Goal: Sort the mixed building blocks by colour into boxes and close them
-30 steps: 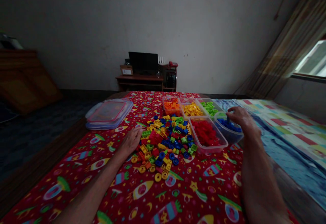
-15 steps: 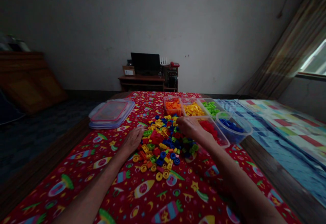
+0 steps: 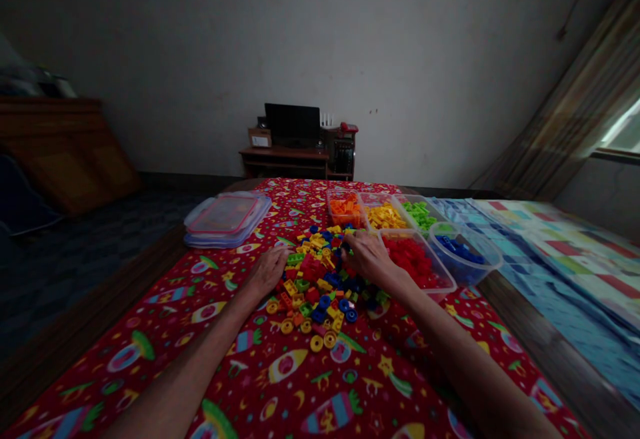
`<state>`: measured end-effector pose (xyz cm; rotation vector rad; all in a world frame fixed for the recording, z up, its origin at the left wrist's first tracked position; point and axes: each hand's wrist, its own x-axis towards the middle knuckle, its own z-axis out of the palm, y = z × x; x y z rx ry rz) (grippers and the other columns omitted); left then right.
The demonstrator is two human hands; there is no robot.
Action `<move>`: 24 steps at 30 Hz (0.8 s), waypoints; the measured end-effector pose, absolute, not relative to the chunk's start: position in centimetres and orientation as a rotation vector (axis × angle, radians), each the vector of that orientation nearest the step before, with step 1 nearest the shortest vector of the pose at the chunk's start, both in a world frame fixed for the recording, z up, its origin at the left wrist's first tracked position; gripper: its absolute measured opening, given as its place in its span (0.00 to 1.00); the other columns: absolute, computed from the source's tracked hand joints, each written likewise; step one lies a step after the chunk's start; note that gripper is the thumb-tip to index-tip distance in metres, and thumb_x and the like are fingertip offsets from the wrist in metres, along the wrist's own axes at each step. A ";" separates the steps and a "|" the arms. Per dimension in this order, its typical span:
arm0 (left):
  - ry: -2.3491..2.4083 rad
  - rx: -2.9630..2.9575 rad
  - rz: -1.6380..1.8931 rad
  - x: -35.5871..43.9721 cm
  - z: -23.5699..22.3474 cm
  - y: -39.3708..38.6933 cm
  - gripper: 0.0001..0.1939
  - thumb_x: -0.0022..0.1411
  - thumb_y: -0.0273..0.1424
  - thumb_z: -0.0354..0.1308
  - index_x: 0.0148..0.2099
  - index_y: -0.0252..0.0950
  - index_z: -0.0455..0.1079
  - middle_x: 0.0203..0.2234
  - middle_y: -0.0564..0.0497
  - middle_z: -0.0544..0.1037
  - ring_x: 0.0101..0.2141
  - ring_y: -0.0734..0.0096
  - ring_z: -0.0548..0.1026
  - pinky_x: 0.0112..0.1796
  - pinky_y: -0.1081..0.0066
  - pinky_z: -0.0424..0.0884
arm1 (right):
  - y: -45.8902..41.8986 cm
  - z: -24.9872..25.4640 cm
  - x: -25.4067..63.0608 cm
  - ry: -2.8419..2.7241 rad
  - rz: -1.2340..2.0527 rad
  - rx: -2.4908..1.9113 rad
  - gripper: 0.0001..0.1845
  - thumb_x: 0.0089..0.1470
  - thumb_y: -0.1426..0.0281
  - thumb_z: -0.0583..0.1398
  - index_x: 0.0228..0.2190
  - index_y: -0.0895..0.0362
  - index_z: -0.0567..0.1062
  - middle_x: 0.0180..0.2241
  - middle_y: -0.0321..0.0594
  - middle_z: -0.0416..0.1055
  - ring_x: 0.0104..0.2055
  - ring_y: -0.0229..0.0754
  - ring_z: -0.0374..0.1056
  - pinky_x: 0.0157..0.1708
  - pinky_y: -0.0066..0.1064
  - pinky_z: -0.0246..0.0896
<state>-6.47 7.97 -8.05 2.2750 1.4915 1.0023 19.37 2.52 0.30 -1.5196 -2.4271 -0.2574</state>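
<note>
A heap of mixed toy bricks and small wheels lies on the red patterned cloth. At the heap's left edge my left hand rests low on the cloth, fingers stretched loosely toward the bricks. Over the heap's far right side reaches my right hand, its fingertips closed down on a dark blue brick. Just right of that hand stands a clear box of red bricks. Blue bricks lie in a round clear tub farther right.
Behind the heap stand clear boxes of orange bricks, yellow bricks and green bricks. Stacked clear lids lie at the left. A bed adjoins the table's right side. A desk with a monitor is against the wall.
My right hand has left the tub of blue bricks, moved left to the heap and closed its fingertips among the bricks. My left hand has stayed beside the heap. The view has turned slightly left.
</note>
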 end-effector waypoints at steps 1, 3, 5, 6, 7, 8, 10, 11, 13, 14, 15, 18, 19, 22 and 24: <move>1.490 2.277 1.008 -6.5 -8.2 8.0 0.29 0.63 0.47 0.35 0.42 0.35 0.73 0.45 0.43 0.76 0.48 0.61 0.72 0.54 0.59 0.63 | 2.5 0.1 19.1 -2.450 -0.266 -1.530 0.13 0.59 0.72 0.50 0.39 0.63 0.72 0.37 0.51 0.69 0.38 0.45 0.63 0.37 0.32 0.57; 1.493 2.281 1.011 -6.5 -8.3 8.1 0.30 0.63 0.47 0.35 0.42 0.34 0.73 0.44 0.42 0.77 0.48 0.61 0.72 0.54 0.59 0.63 | 2.6 -0.6 18.7 -2.518 -0.264 -1.545 0.13 0.59 0.74 0.49 0.41 0.62 0.71 0.38 0.51 0.68 0.39 0.46 0.63 0.37 0.33 0.57; 1.501 2.281 0.998 -6.5 -8.3 8.2 0.30 0.63 0.47 0.34 0.41 0.34 0.73 0.44 0.41 0.77 0.48 0.60 0.72 0.53 0.59 0.64 | 2.7 -1.2 18.5 -2.574 -0.247 -1.545 0.14 0.60 0.75 0.48 0.43 0.61 0.70 0.40 0.51 0.68 0.40 0.45 0.62 0.37 0.32 0.57; 1.506 2.278 0.994 -6.4 -8.3 8.2 0.31 0.63 0.48 0.34 0.41 0.33 0.73 0.44 0.41 0.77 0.48 0.59 0.72 0.53 0.59 0.64 | 2.8 -1.4 18.4 -2.588 -0.237 -1.547 0.15 0.60 0.75 0.47 0.43 0.60 0.70 0.40 0.51 0.68 0.40 0.44 0.62 0.38 0.32 0.57; 1.510 2.274 0.993 -6.4 -8.3 8.2 0.31 0.63 0.48 0.34 0.41 0.33 0.73 0.44 0.40 0.77 0.47 0.59 0.72 0.53 0.59 0.64 | 2.8 -1.5 18.4 -2.598 -0.228 -1.548 0.15 0.60 0.75 0.46 0.43 0.60 0.69 0.40 0.50 0.68 0.40 0.43 0.63 0.38 0.31 0.57; 1.510 2.271 0.992 -6.4 -8.2 8.3 0.32 0.63 0.48 0.34 0.41 0.33 0.73 0.44 0.40 0.77 0.48 0.58 0.72 0.53 0.59 0.64 | 2.9 -1.5 18.4 -2.602 -0.221 -1.548 0.15 0.60 0.76 0.46 0.43 0.59 0.69 0.40 0.50 0.68 0.39 0.43 0.63 0.37 0.31 0.57; 1.504 2.268 1.001 -6.4 -8.2 8.3 0.32 0.63 0.49 0.34 0.42 0.33 0.73 0.45 0.40 0.76 0.48 0.58 0.72 0.53 0.59 0.63 | 2.9 -1.3 18.6 -2.598 -0.208 -1.551 0.14 0.60 0.76 0.47 0.42 0.59 0.70 0.39 0.48 0.68 0.38 0.41 0.63 0.36 0.30 0.56; 1.500 2.268 1.008 -6.4 -8.2 8.3 0.33 0.63 0.49 0.33 0.41 0.33 0.73 0.45 0.40 0.76 0.48 0.58 0.72 0.54 0.59 0.63 | 2.9 -1.2 18.6 -2.590 -0.203 -1.561 0.14 0.59 0.76 0.47 0.42 0.59 0.70 0.38 0.47 0.69 0.38 0.41 0.64 0.36 0.29 0.56; 1.487 2.279 1.001 -6.4 -8.0 8.2 0.32 0.63 0.49 0.33 0.40 0.33 0.73 0.44 0.40 0.77 0.47 0.58 0.72 0.53 0.59 0.64 | 2.9 -0.7 18.7 -2.571 -0.202 -1.575 0.14 0.59 0.77 0.47 0.42 0.60 0.70 0.37 0.47 0.69 0.37 0.41 0.64 0.35 0.29 0.55; 1.481 2.287 0.990 -6.4 -8.0 8.2 0.32 0.63 0.49 0.33 0.40 0.33 0.73 0.44 0.40 0.77 0.47 0.58 0.73 0.53 0.59 0.65 | 2.8 -0.5 18.7 -2.562 -0.205 -1.581 0.15 0.58 0.77 0.47 0.43 0.60 0.70 0.37 0.47 0.70 0.37 0.41 0.64 0.34 0.29 0.55; 1.478 2.296 0.977 -6.4 -7.9 8.1 0.32 0.63 0.49 0.33 0.40 0.33 0.73 0.43 0.40 0.77 0.47 0.59 0.73 0.52 0.60 0.65 | 2.7 -0.4 18.7 -2.554 -0.211 -1.590 0.15 0.59 0.76 0.47 0.43 0.60 0.69 0.37 0.47 0.70 0.36 0.41 0.64 0.34 0.29 0.55; 1.496 2.300 0.963 -6.4 -7.7 7.9 0.31 0.63 0.48 0.34 0.41 0.32 0.73 0.44 0.39 0.77 0.47 0.58 0.72 0.52 0.60 0.65 | 2.7 -0.5 18.3 -2.557 -0.248 -1.588 0.16 0.59 0.76 0.47 0.45 0.60 0.69 0.39 0.49 0.70 0.38 0.42 0.65 0.34 0.30 0.56; 1.506 2.295 0.968 -6.4 -7.6 7.9 0.31 0.63 0.48 0.34 0.41 0.32 0.73 0.44 0.39 0.76 0.48 0.58 0.72 0.53 0.59 0.65 | 2.7 -0.8 18.2 -2.565 -0.260 -1.586 0.16 0.59 0.76 0.47 0.44 0.60 0.69 0.39 0.49 0.70 0.38 0.43 0.65 0.34 0.30 0.56; 1.509 2.300 0.975 -6.4 -7.7 8.0 0.30 0.63 0.47 0.35 0.41 0.32 0.73 0.44 0.40 0.77 0.48 0.59 0.72 0.52 0.60 0.65 | 2.9 -1.5 18.1 -2.572 -0.249 -1.535 0.15 0.58 0.76 0.48 0.43 0.60 0.70 0.39 0.50 0.70 0.39 0.44 0.64 0.35 0.31 0.57; 1.496 2.318 0.976 -6.5 -7.8 8.1 0.30 0.63 0.47 0.35 0.40 0.34 0.73 0.43 0.41 0.77 0.47 0.59 0.73 0.52 0.60 0.66 | 3.1 -1.7 18.4 -2.532 -0.190 -1.499 0.15 0.58 0.76 0.48 0.44 0.61 0.70 0.37 0.49 0.71 0.38 0.43 0.65 0.37 0.30 0.57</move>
